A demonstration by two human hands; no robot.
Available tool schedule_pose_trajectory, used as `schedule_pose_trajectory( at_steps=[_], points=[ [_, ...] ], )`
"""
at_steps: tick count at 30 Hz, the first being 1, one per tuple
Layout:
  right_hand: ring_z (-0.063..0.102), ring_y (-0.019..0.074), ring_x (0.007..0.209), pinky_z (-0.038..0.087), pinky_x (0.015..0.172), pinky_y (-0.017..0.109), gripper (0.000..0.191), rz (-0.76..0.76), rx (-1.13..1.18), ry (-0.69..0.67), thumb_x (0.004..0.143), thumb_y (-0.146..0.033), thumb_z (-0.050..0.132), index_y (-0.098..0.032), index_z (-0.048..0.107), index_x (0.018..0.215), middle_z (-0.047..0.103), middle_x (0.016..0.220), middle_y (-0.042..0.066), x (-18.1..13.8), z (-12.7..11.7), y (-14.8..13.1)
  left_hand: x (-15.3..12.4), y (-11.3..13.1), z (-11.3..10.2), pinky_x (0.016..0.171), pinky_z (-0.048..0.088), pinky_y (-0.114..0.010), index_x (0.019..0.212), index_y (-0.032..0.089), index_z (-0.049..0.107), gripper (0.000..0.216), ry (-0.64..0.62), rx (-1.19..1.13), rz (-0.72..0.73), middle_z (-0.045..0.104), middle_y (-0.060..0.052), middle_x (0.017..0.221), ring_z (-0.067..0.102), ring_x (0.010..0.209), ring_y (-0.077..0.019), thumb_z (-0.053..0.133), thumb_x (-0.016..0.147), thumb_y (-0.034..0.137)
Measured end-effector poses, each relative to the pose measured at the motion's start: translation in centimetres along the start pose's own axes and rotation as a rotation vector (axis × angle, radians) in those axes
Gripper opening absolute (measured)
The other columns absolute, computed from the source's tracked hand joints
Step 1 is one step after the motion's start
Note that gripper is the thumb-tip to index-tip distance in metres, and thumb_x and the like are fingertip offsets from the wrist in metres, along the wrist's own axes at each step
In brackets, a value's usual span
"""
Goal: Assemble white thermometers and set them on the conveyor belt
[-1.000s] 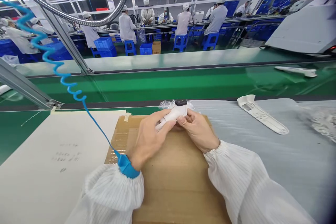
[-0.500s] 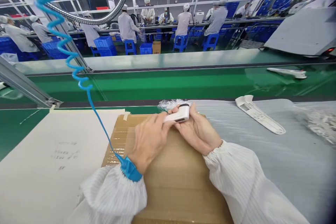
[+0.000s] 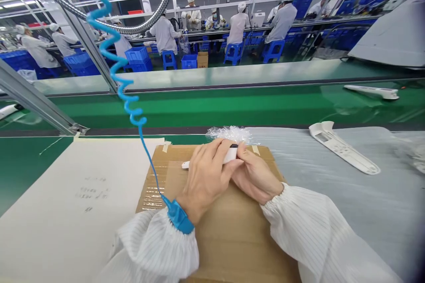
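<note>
Both hands grip a white handheld device with a dark end (image 3: 230, 154), held over the cardboard (image 3: 239, 230). My left hand (image 3: 210, 170) is wrapped over its middle, and a thin white tip pokes out to the left of the fingers. At the dark end, my right hand (image 3: 255, 172) closes round it with thumb and fingers. Most of the device is hidden by the hands, so its exact kind does not show. A blue wrist strap (image 3: 180, 216) with a coiled blue cord (image 3: 124, 84) is on my left wrist.
Crumpled clear plastic (image 3: 232, 133) lies behind the hands. A white plastic shell (image 3: 345, 148) rests on grey foam sheeting (image 3: 315, 199) at right. Another white device (image 3: 372, 91) lies on the green belt (image 3: 215, 108). White paper with handwriting (image 3: 66, 225) is at left. Several people work beyond.
My left hand has slid right and forward over the device, covering more of it, and its left tip now shows past the fingers. The view has shifted slightly left.
</note>
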State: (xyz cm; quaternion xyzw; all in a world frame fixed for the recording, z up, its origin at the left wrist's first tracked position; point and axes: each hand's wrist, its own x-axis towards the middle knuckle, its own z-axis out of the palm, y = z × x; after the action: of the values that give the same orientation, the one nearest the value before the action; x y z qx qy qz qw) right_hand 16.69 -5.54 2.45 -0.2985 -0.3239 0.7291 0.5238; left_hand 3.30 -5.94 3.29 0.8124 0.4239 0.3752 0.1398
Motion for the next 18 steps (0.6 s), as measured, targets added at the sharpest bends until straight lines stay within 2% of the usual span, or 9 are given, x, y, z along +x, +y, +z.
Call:
schedule_pose_trajectory(
  at_steps=[4,7,9,11,13,15,18],
  points=[
    [0.061,0.0245,0.109,0.05,0.102,0.046,0.035,-0.093,0.015,0.019,0.089,-0.063,0.055,-0.029,0.063,0.093,0.065,0.095,0.002,0.2,-0.9,-1.1,-0.1,-1.3,-1.3,0.103,0.04,-0.038,0.137,0.025,0.052,0.05,-0.08,-0.019,-0.049,0.064,-0.008,0.131,0.058,0.12,-0.0264,0.059,0.093,0.049],
    [0.059,0.0232,0.116,0.044,0.111,0.045,0.034,-0.16,0.048,0.1,0.089,-0.062,0.057,-0.03,0.064,0.093,0.066,0.1,0.001,0.5,-1.3,-1.4,0.2,-1.8,-2.1,0.092,0.044,-0.036,0.122,0.025,0.062,0.035,-0.074,-0.081,-0.178,0.07,-0.007,0.116,0.062,0.106,-0.0254,0.056,0.094,0.044],
    [0.056,0.0231,0.123,0.041,0.114,0.045,0.035,-0.166,0.028,0.095,0.089,-0.062,0.057,-0.03,0.066,0.1,0.068,0.112,0.002,0.7,-1.3,-1.3,0.6,-1.8,-2.4,0.074,0.045,-0.03,0.101,0.023,0.067,0.031,-0.072,-0.229,-0.348,0.071,-0.005,0.092,0.063,0.082,-0.0201,0.046,0.098,0.046],
    [0.054,0.0236,0.127,0.04,0.115,0.046,0.036,-0.159,-0.021,0.03,0.091,-0.06,0.056,-0.03,0.067,0.107,0.066,0.124,0.003,0.7,-1.2,-1.1,0.9,-1.9,-2.4,0.055,0.038,-0.025,0.079,0.02,0.059,0.044,-0.126,-0.45,-0.579,0.062,-0.002,0.066,0.051,0.055,-0.0137,0.037,0.099,0.053],
    [0.053,0.0242,0.129,0.039,0.115,0.047,0.037,-0.157,-0.068,-0.013,0.091,-0.059,0.056,-0.029,0.068,0.11,0.064,0.129,0.004,0.7,-1.0,-0.9,1.2,-2.0,-2.4,0.044,0.025,-0.022,0.069,0.02,0.048,0.05,-0.201,-0.666,-0.761,0.05,0.001,0.055,0.034,0.042,-0.0084,0.035,0.097,0.059],
    [0.054,0.0243,0.128,0.039,0.114,0.047,0.036,-0.158,-0.096,-0.009,0.091,-0.058,0.058,-0.029,0.068,0.109,0.066,0.127,0.004,0.6,-1.0,-0.8,1.4,-2.3,-2.4,0.042,0.017,-0.021,0.072,0.02,0.045,0.048,-0.256,-0.816,-0.844,0.047,0.003,0.055,0.025,0.039,-0.0054,0.041,0.094,0.061],
    [0.056,0.024,0.124,0.04,0.112,0.047,0.036,-0.149,-0.109,0.015,0.09,-0.059,0.059,-0.028,0.069,0.107,0.067,0.123,0.005,0.7,-1.3,-0.7,1.4,-2.7,-2.6,0.041,0.011,-0.02,0.078,0.02,0.047,0.044,-0.297,-0.914,-0.888,0.047,0.004,0.057,0.022,0.038,-0.0035,0.048,0.091,0.063]
  ],
)
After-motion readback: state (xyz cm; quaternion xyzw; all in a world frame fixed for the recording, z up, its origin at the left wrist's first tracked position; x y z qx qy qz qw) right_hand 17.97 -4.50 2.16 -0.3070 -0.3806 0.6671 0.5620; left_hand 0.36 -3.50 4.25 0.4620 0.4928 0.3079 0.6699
